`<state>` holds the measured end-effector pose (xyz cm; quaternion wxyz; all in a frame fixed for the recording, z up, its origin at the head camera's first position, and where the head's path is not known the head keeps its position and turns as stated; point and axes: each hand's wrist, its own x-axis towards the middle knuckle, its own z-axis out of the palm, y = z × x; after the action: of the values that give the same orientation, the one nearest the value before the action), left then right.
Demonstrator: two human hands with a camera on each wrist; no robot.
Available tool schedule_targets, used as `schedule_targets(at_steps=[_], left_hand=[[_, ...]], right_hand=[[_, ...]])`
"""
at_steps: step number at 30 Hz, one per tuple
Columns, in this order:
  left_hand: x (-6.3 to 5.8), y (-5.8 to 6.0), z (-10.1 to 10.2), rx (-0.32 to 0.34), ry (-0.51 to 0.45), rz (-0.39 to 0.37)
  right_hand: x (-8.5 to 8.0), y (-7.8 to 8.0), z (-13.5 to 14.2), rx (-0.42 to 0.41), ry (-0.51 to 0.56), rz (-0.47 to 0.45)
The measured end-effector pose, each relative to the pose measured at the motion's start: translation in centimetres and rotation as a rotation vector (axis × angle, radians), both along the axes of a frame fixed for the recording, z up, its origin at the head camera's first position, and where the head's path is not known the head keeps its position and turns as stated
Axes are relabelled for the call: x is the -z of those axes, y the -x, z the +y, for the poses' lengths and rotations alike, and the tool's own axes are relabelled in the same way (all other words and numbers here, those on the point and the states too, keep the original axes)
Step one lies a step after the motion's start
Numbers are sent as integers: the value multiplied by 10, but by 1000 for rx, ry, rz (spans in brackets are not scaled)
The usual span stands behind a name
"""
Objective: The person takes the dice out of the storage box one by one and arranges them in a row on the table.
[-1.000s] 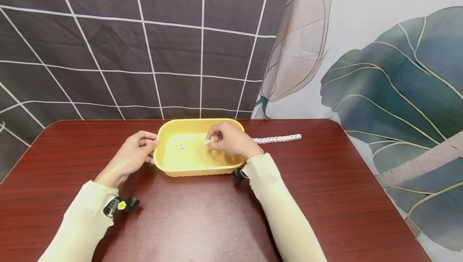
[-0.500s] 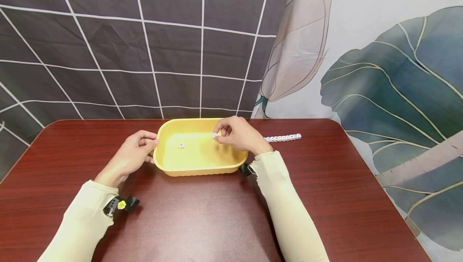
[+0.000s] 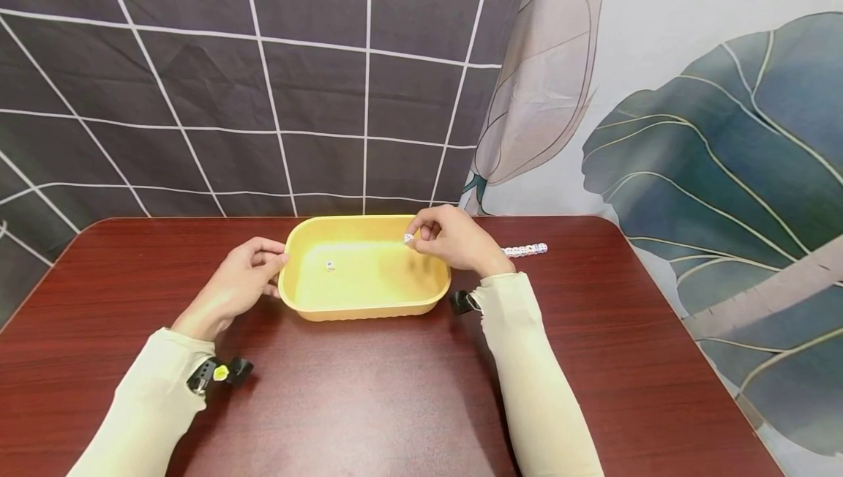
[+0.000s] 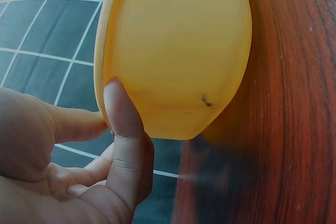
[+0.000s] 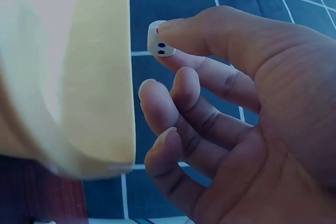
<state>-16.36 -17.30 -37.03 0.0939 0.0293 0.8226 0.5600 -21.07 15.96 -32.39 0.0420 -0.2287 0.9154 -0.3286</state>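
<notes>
Between thumb and forefinger my right hand (image 3: 457, 241) pinches a white die (image 5: 159, 39) with dark blue and red pips, held above the right end of a yellow plastic tub (image 3: 365, 309). My left hand (image 3: 240, 279) grips the tub's left rim; in the left wrist view the thumb and a finger (image 4: 125, 114) lie on either side of the wall. A second die (image 3: 330, 265) sits on the tub's floor, left of the middle. To the right, a straight row of dice (image 3: 527, 250) lies on the table, its near end hidden behind my right hand.
The dark red wooden table (image 3: 369, 404) carries the tub near its far edge. Behind it hangs a grey cloth with white grid lines (image 3: 316, 96). A leaf-patterned cloth (image 3: 724, 155) hangs at the right.
My right hand has moved right and a little up with the die, out over the tub's right end, covering more of the dice row. The left hand has stayed put.
</notes>
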Motion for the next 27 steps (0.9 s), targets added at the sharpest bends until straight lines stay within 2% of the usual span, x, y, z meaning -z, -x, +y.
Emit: schedule_targets(at_steps=[5,17,27], left_hand=[[0,0,0,1,5,5],[1,-1,0,2,2,8],[-1,-1,0,-1,4,5]], right_hand=[[-2,1,9,13,-1,24],[-6,0,27,78,0,-8],[-6,2,38,80,-6,0]])
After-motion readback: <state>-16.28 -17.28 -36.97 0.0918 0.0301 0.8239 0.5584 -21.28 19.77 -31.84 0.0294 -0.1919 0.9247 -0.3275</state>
